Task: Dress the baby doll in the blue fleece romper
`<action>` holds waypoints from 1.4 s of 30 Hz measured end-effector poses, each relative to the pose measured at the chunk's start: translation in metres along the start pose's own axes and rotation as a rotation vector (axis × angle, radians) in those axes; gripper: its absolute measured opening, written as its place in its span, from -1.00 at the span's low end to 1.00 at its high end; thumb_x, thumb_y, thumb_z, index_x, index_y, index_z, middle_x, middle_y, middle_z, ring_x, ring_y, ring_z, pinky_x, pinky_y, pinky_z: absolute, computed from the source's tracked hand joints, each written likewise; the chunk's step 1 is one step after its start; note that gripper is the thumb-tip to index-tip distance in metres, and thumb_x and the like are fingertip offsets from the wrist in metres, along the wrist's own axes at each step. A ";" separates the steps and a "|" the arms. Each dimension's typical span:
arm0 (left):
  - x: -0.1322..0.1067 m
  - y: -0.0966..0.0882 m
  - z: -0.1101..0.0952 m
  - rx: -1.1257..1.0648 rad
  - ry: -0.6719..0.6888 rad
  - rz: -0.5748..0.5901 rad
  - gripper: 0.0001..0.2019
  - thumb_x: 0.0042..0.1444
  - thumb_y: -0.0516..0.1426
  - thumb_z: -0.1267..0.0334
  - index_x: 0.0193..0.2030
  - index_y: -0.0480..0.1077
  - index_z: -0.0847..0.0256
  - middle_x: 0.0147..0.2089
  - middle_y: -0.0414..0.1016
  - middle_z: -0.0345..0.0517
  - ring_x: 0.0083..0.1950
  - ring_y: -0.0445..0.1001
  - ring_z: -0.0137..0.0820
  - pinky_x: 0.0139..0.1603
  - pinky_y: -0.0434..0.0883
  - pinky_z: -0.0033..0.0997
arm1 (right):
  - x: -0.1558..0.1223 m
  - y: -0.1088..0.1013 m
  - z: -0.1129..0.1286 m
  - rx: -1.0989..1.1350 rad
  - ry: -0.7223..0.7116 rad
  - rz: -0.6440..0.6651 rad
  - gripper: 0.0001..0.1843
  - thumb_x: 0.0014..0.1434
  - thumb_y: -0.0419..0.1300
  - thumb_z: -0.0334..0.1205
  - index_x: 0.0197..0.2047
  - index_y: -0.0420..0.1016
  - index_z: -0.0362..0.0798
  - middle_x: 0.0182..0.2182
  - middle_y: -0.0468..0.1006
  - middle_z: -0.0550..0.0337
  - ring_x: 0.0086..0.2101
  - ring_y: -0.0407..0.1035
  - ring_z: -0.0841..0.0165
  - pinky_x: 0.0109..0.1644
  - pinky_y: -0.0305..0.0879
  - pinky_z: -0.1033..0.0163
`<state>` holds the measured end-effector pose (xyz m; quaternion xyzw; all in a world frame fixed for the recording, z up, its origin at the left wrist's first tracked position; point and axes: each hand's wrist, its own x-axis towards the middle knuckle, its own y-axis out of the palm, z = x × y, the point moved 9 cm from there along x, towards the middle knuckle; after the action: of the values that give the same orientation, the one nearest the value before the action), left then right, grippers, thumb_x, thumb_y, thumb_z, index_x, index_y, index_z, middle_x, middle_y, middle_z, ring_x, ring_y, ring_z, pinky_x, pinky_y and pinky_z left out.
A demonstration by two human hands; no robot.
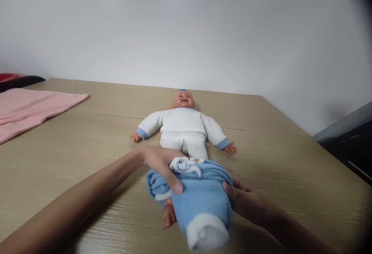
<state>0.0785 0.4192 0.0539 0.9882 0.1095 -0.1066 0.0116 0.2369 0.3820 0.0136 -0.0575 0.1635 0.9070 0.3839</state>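
A baby doll [183, 120] in a white top with blue cuffs lies on its back, head away from me and arms spread. Small blue fleece trousers [200, 199] with an embroidered face cover its lower legs. One bare doll foot [169, 216] pokes out below the bunched left side; the other foot is hidden behind the white cuff of the right trouser leg. My left hand [164, 165] lies over the top of the trousers, thumb pressed on the fabric and fingers mostly hidden. At the other side, my right hand [242, 199] grips the cloth between thumb and fingers.
The doll lies on a wood-grain table [101, 137]. A pink cloth [29, 108] is spread at the left, with a black and red object [20, 81] behind it. A white wall [174, 37] rises along the table's far edge.
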 end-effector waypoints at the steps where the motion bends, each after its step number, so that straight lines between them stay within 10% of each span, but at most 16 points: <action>1: -0.001 0.001 0.000 -0.007 0.001 0.010 -0.56 0.07 0.57 -0.04 -0.07 0.67 0.18 -0.13 0.76 -0.10 -0.13 0.70 -0.20 0.01 0.71 -0.25 | 0.000 -0.001 -0.003 0.042 0.023 -0.024 -0.37 0.25 0.45 0.46 0.04 0.70 0.09 -0.24 0.65 0.20 -0.24 0.51 0.31 -0.07 0.47 0.23; 9: 0.003 0.017 -0.015 -0.080 0.039 0.083 -0.71 0.26 0.47 0.01 -0.25 0.62 0.19 -0.35 0.68 -0.14 -0.31 0.65 -0.28 -0.20 0.68 -0.35 | -0.010 0.039 0.026 -0.133 0.113 0.240 -0.17 0.08 0.53 0.48 0.15 0.71 -0.01 -0.09 0.70 0.05 -0.05 0.57 0.11 0.12 0.51 0.08; 17: 0.004 0.008 -0.010 0.027 0.106 0.007 -0.75 0.35 0.40 0.11 -0.10 0.61 0.29 -0.17 0.66 -0.15 -0.12 0.56 -0.31 0.07 0.58 -0.36 | -0.009 0.043 0.038 -0.151 0.015 0.250 -0.34 0.14 0.54 0.37 0.05 0.70 0.02 -0.17 0.70 0.12 -0.13 0.58 0.16 0.09 0.55 0.09; 21: 0.001 -0.003 -0.001 0.013 -0.018 -0.098 -0.64 0.22 0.47 -0.08 -0.10 0.63 0.17 -0.19 0.64 -0.24 -0.14 0.57 -0.32 0.02 0.56 -0.40 | -0.007 0.047 0.043 -0.123 -0.044 0.286 -0.45 0.41 0.32 0.36 -0.22 0.56 -0.01 -0.23 0.60 0.12 -0.21 0.51 0.26 0.01 0.51 0.16; 26: 0.005 0.013 -0.009 0.052 -0.120 -0.096 -0.61 -0.01 0.56 -0.06 -0.19 0.66 0.12 -0.28 0.63 -0.22 -0.21 0.56 -0.30 -0.17 0.55 -0.40 | -0.006 0.056 0.041 -0.075 -0.032 0.307 -0.44 0.19 0.54 0.28 -0.15 0.54 -0.04 -0.31 0.56 0.17 -0.30 0.46 0.32 -0.09 0.46 0.21; 35: 0.015 0.015 -0.024 0.275 -0.027 -0.290 -0.75 0.10 0.31 0.14 -0.40 0.33 0.14 -0.40 0.25 -0.31 -0.35 0.23 -0.43 -0.34 0.27 -0.42 | -0.007 0.005 0.074 -0.638 -0.420 -0.447 -0.79 0.19 0.32 -0.18 -0.10 0.62 -0.01 -0.23 0.67 0.12 -0.23 0.52 0.16 -0.08 0.50 0.12; 42: 0.014 0.004 -0.029 0.478 -0.023 -0.485 -0.84 0.24 0.22 0.15 -0.28 0.37 0.15 -0.34 0.42 -0.30 -0.29 0.37 -0.38 -0.24 0.32 -0.35 | -0.029 0.025 0.056 -0.749 -0.121 -0.620 -0.71 0.23 0.19 0.03 -0.28 0.57 -0.02 -0.45 0.58 0.18 -0.44 0.43 0.21 -0.36 0.38 0.17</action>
<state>0.0985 0.4200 0.0797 0.9068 0.3132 -0.1402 -0.2447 0.2404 0.3649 0.0788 -0.1849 -0.2213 0.7481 0.5976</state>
